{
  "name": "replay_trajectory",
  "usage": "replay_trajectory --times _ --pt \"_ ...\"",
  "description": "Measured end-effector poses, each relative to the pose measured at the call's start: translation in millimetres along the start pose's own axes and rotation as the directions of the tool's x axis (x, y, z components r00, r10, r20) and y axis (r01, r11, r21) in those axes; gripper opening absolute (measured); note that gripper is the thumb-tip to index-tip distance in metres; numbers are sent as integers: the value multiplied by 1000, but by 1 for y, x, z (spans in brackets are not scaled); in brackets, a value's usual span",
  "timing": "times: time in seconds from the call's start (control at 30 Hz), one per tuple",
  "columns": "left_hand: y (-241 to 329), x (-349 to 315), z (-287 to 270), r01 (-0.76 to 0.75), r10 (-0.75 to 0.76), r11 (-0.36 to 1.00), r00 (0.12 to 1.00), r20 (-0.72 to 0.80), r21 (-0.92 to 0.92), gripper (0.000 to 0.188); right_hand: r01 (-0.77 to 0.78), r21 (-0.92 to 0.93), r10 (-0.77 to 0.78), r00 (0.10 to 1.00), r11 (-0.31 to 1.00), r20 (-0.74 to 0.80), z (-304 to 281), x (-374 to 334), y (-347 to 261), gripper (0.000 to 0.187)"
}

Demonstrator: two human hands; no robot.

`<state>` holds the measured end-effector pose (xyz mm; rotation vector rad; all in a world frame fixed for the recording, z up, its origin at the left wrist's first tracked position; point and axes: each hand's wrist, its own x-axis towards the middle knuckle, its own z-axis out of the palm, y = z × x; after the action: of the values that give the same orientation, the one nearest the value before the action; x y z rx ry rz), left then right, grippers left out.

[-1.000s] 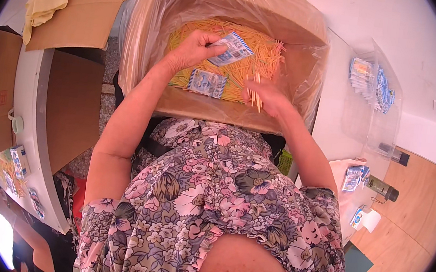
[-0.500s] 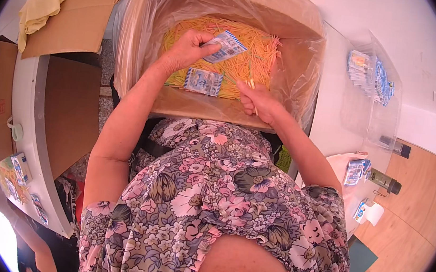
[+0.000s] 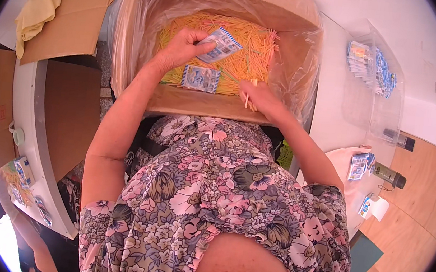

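My left hand [image 3: 180, 50] pinches a small clear pouch with blue-and-white striped ends [image 3: 221, 45] by one side, tilted above a heap of thin yellow, orange and pink sticks [image 3: 249, 39]. A second pouch of the same kind [image 3: 200, 79] lies flat on the heap, nearer to me. My right hand [image 3: 262, 99] is closed around a few thin yellowish sticks [image 3: 248, 102], whose ends stick out above and below the fingers. It is at the near right part of the heap. Whether anything is inside the held pouch is hard to make out.
A plastic-lined cardboard box [image 3: 295, 54] contains the heap. At right, a clear bin [image 3: 372, 107] holds several pouches, with bottles [image 3: 390, 176] beyond. Left are a cardboard flap [image 3: 76, 20] with a yellow cloth [image 3: 39, 7], a white table edge [image 3: 39, 170] and another person's arm [image 3: 32, 236].
My right fingers have curled further round the sticks, and more stick ends show beneath them. My left hand still holds the pouch in nearly the same place. The whole view has shifted slightly.
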<state>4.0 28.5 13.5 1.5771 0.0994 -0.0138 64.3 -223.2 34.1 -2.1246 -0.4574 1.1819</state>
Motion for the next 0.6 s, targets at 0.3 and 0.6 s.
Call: replay_trajectory --times 0.3,0.6 --pt "35 -9 24 304 -295 953 931 216 -8 21 -37 886 1 999 462 41 -17 8 -25 34" --pt "-3 -9 24 393 -358 906 910 211 -157 21 -55 911 -126 985 408 116 -36 39 -22 31"
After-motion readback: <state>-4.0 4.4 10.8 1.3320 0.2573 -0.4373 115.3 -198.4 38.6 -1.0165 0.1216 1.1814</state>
